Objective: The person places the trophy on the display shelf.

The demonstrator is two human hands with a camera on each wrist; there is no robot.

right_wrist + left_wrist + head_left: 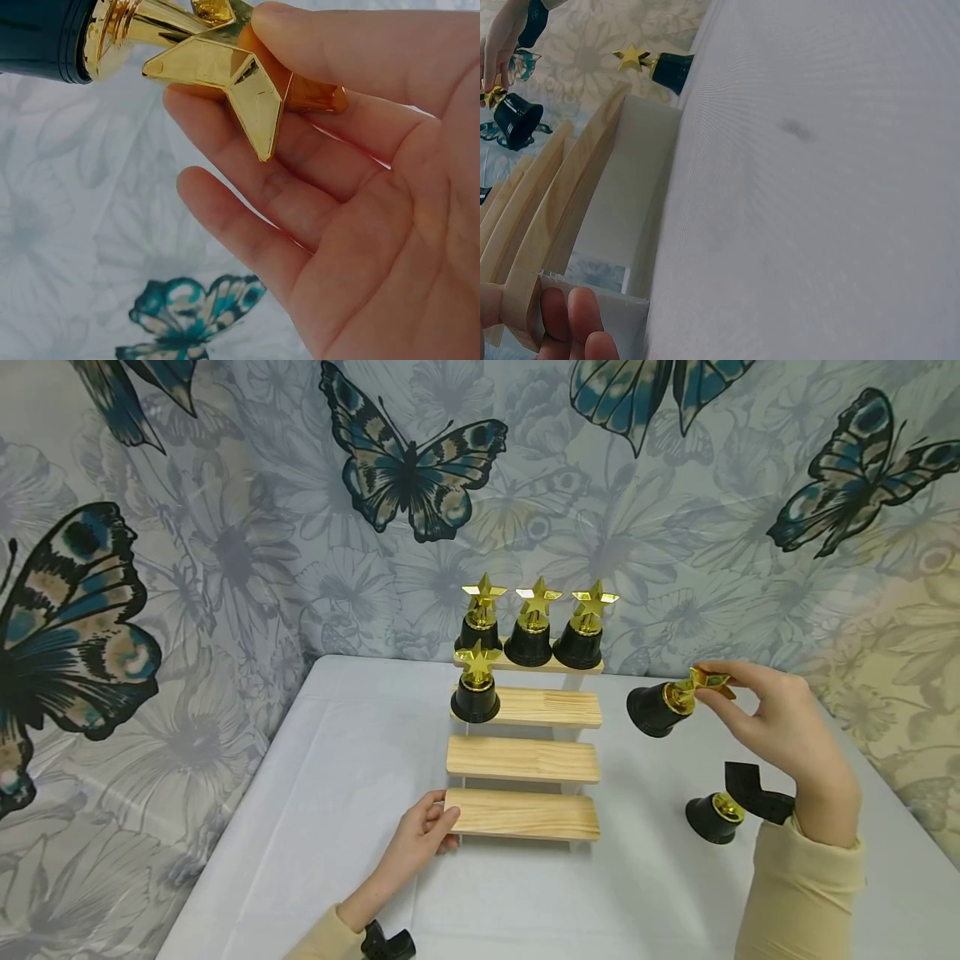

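Observation:
My right hand (783, 718) pinches a gold star trophy (660, 706) by its star, off the right side of a wooden step rack (525, 814). Its black base points left and down; close up, the gold star (255, 105) sits between thumb and fingers. At the rack's lowest step, my left hand (420, 835) grips the left end, thumb on top and fingertips (581, 315) beneath. Three like trophies (528, 639) line the top step, and one trophy (476, 693) stands at the left of the second step.
Another trophy (712, 821) stands on the white-covered table (337, 760) below my right hand, its star hidden by the wrist camera (757, 793). Behind the table hangs a butterfly-patterned cloth (360, 585). The two lower steps, including the third step (522, 758), are bare wood.

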